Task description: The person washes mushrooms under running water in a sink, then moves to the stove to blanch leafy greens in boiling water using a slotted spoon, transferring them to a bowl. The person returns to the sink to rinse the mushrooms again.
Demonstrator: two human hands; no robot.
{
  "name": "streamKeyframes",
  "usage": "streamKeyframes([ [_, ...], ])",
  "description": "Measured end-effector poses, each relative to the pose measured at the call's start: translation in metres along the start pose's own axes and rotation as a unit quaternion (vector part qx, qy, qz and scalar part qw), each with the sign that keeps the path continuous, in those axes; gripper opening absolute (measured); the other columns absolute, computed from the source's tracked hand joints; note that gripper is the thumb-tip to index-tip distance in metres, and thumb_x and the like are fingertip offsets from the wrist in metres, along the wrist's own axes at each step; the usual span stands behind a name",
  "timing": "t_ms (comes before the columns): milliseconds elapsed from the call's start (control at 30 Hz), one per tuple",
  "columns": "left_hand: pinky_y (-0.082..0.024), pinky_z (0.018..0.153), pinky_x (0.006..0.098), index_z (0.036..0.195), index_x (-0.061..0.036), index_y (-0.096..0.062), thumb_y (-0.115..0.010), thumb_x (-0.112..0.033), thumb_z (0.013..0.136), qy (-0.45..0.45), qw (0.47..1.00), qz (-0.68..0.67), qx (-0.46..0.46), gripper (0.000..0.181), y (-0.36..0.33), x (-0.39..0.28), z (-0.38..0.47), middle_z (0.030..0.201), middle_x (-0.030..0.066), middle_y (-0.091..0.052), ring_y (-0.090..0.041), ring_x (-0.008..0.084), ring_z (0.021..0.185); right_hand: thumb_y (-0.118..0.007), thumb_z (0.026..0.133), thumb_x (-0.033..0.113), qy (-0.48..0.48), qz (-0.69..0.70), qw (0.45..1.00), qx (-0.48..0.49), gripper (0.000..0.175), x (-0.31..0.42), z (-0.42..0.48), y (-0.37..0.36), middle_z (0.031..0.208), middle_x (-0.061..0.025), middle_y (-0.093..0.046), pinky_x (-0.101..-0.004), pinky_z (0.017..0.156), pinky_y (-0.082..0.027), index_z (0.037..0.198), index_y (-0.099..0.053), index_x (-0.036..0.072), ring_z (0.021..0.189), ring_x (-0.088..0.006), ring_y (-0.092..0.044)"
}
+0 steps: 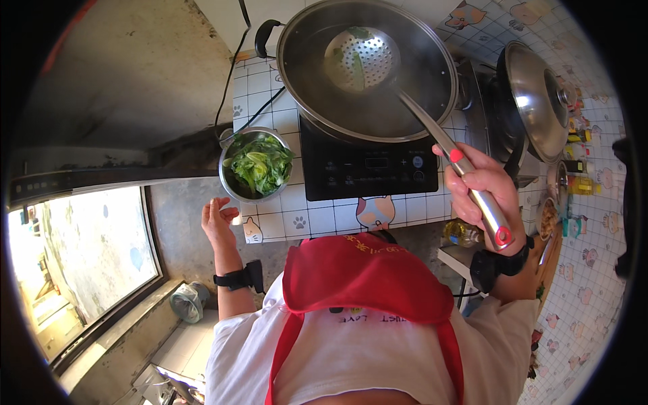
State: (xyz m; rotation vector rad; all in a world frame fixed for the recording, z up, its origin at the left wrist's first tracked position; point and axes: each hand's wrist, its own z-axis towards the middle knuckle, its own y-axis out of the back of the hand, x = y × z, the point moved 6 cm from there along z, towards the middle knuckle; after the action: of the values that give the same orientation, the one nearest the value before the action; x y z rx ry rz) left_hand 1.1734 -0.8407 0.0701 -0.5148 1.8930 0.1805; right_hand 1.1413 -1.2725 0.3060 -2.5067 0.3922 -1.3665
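My right hand (478, 190) grips the metal handle, with red accents, of a perforated skimmer ladle (377, 61). The ladle's bowl is inside a large steel pot (311, 119) of steaming liquid, and a few green leaves lie on it. The pot stands over a black induction cooker (369, 177). My left hand (218, 217) hangs free beside the front edge of the counter, fingers apart and slightly curled, holding nothing. Just beyond it is a metal bowl (228, 185) of wilted leafy greens (258, 164).
Right of the pot, a domed steel lid (539, 101) covers a black wok. Farther right are sauce bottles (579, 185) and a bowl of food (548, 217). An oil bottle (460, 232) stands near my right forearm. A black cable (223, 101) runs left of the pot.
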Motion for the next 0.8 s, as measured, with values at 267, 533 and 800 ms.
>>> streamKeyframes([
  [267,-0.04,0.043,0.0207,0.092,-0.0033,-0.051,-0.052,-0.015,0.087,-0.123,0.99,-0.01,-0.064,0.013,-0.013,-0.037,-0.024,0.08,0.0062,-0.055,-0.054,0.0104,0.053,-0.047,0.073,0.011,0.105,-0.028,0.994,-0.018,0.053,0.02,-0.042,0.001,0.067,-0.0054,-0.046,-0.019,0.034,-0.033,0.121,-0.035,-0.008,0.036,-0.0074,-0.04],
  [533,-0.036,0.042,0.0177,0.092,-0.0026,-0.052,-0.057,0.001,0.078,-0.169,0.984,0.002,-0.05,0.015,-0.012,-0.035,-0.039,0.072,0.0014,-0.051,-0.047,0.007,0.052,-0.05,0.073,0.011,0.157,-0.038,0.987,-0.027,0.053,0.024,-0.061,0.006,0.068,-0.0062,-0.048,-0.0188,0.037,-0.036,0.121,-0.036,-0.007,0.039,-0.0078,-0.043],
  [800,-0.043,0.06,0.0229,0.094,-0.0019,-0.056,-0.056,-0.001,0.079,-0.151,0.988,0.033,-0.006,0.015,-0.01,-0.024,-0.047,0.08,0.0039,-0.059,-0.055,0.0113,0.067,-0.048,0.075,0.012,0.097,-0.045,0.994,-0.033,0.046,-0.006,-0.041,0.019,0.07,-0.0077,-0.049,-0.0201,0.039,-0.036,0.116,-0.04,-0.005,0.041,-0.0095,-0.044],
])
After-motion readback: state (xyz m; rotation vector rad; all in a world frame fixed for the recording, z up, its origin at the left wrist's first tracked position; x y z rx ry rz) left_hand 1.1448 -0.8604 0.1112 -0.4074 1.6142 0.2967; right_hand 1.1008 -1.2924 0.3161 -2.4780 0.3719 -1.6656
